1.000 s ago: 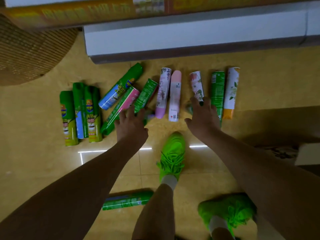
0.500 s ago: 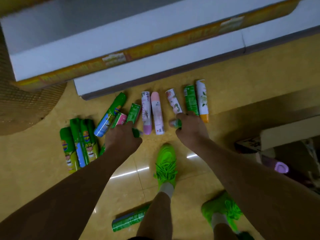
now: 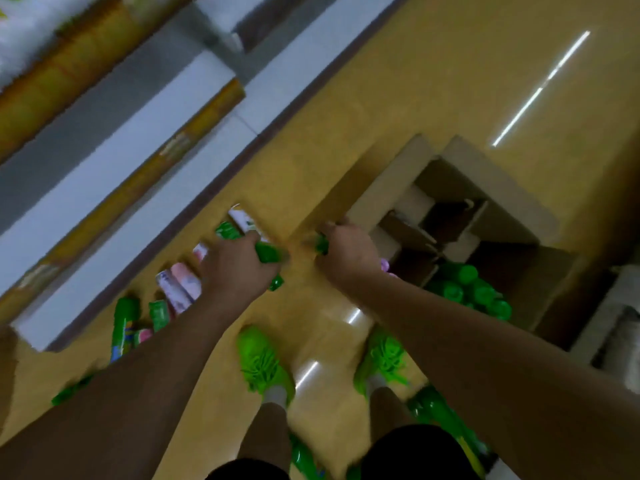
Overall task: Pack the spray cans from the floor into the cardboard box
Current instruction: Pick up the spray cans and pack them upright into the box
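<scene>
My left grip (image 3: 239, 268) is curled round green spray cans (image 3: 268, 252) (two, I think, though blur makes the count unsure), lifted off the floor. My right grip (image 3: 349, 251) pinches another green can (image 3: 321, 243), with something pale purple just showing beneath the wrist; I cannot tell whether that is a second can in the same hand. Both hands are between the row on the floor and the cardboard box (image 3: 491, 188), the right one already at its near edge. Inside, green caps (image 3: 467, 289) crowd the near corner, while the far divider cells look unfilled. Pink and floral cans (image 3: 180, 285) lie on the floor (image 3: 381, 116) beside more green ones (image 3: 124, 323), and one by my shoe (image 3: 434, 410). I judge the packing partly done, with many left.
</scene>
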`<state>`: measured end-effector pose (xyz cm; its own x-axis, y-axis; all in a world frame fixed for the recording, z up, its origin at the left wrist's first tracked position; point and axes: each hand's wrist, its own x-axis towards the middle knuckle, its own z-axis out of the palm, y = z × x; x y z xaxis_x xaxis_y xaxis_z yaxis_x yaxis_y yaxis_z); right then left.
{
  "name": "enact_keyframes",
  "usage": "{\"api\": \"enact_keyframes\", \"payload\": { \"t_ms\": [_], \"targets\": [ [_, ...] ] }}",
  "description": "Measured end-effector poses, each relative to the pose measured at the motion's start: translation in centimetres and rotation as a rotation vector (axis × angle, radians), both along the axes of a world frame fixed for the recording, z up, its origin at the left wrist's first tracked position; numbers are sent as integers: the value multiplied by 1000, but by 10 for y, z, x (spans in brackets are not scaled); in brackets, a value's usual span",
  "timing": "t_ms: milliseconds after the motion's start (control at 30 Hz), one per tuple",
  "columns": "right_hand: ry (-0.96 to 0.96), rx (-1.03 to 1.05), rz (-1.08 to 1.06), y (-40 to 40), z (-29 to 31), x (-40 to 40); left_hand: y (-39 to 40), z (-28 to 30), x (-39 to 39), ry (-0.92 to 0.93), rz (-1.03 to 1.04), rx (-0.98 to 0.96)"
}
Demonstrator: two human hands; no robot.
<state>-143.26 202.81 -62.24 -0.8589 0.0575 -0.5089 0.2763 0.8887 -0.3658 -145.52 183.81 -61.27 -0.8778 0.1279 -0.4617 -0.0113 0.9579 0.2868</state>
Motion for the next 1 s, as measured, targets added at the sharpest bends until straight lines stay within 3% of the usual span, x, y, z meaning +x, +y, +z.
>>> {"api": "enact_keyframes", "payload": {
  "t_ms": [333, 467, 633, 1000],
  "targets": [
    [60, 115, -415, 229, 55, 67, 266, 66, -16, 41, -419, 77],
    [67, 144, -573, 315, 60, 100, 363, 62, -4, 24, -503, 123],
    [19, 143, -731, 398, 26, 137, 458, 14, 26, -25, -633, 223],
    [-95, 30, -784, 461, -144, 189, 556, -166, 93, -153, -874, 91]
  ]
}}
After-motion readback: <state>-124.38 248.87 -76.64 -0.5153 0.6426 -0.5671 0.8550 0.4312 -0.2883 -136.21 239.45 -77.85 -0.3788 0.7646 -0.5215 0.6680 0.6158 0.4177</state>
